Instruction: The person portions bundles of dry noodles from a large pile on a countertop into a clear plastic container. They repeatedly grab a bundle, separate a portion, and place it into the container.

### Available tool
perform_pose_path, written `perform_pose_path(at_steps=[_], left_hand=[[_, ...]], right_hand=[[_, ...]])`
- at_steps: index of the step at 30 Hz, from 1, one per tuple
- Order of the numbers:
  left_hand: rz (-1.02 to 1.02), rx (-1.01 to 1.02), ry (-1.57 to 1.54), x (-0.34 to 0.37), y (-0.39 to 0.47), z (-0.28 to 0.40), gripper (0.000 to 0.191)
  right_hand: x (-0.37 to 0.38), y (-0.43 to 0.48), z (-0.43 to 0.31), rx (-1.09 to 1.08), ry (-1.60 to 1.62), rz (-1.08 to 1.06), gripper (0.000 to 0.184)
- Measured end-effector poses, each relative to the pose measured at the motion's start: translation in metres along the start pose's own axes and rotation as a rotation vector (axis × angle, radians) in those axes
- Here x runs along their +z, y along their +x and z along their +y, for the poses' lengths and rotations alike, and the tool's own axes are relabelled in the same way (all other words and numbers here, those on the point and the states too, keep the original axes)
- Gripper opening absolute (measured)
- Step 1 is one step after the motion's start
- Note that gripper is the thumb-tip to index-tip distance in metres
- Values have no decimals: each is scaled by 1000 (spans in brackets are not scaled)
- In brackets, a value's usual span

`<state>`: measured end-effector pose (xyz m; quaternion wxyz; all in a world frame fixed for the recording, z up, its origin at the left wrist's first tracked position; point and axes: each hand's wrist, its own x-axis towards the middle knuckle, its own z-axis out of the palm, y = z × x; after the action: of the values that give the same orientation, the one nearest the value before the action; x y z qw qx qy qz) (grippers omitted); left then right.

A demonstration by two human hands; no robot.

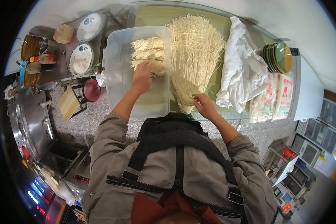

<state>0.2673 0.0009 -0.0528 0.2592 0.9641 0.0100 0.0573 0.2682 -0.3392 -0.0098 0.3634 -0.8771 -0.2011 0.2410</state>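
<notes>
A clear plastic bin (120, 98) stands on the table in front of me. Inside it, several folded bundles of pale noodles (149, 44) lie in a row against the right wall. My left hand (142, 79) is in the bin, its fingertips on the nearest bundle. Beside the bin spreads a large heap of long, thin noodles (197, 44), which narrows towards me. My right hand (205, 105) touches the right edge of the narrow end, next to a green strip (210, 92). Whether either hand grips anything is not clear.
Right of the noodles lie a crumpled white cloth (240, 64), stacked plates (280, 57) and printed plastic packages (282, 96). On a metal side table at left are two patterned bowls (81, 60) and jars. A maroon bucket (91, 90) and a wooden-topped stool (69, 103) stand below.
</notes>
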Motion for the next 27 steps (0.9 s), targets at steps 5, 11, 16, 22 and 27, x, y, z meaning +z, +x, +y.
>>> perform_pose_path(at_steps=[5,11,16,22,27], left_hand=[[27,-72,-87,-15,-8,22,53],[82,-95,-230,-29,-15,74,49],[116,-52,-359,-28,-10,115,43],[158,-49,-504,-26,-14,149,38],[132,-108,-665,-20,-25,164,33]], right_hand=[[-1,15,0,-221,-294,36,27],[-6,28,-8,-263,-598,-46,31],[5,31,-5,-285,-675,-32,28],[0,52,17,-245,-336,-10,27],[-7,44,21,-306,-474,-83,26]])
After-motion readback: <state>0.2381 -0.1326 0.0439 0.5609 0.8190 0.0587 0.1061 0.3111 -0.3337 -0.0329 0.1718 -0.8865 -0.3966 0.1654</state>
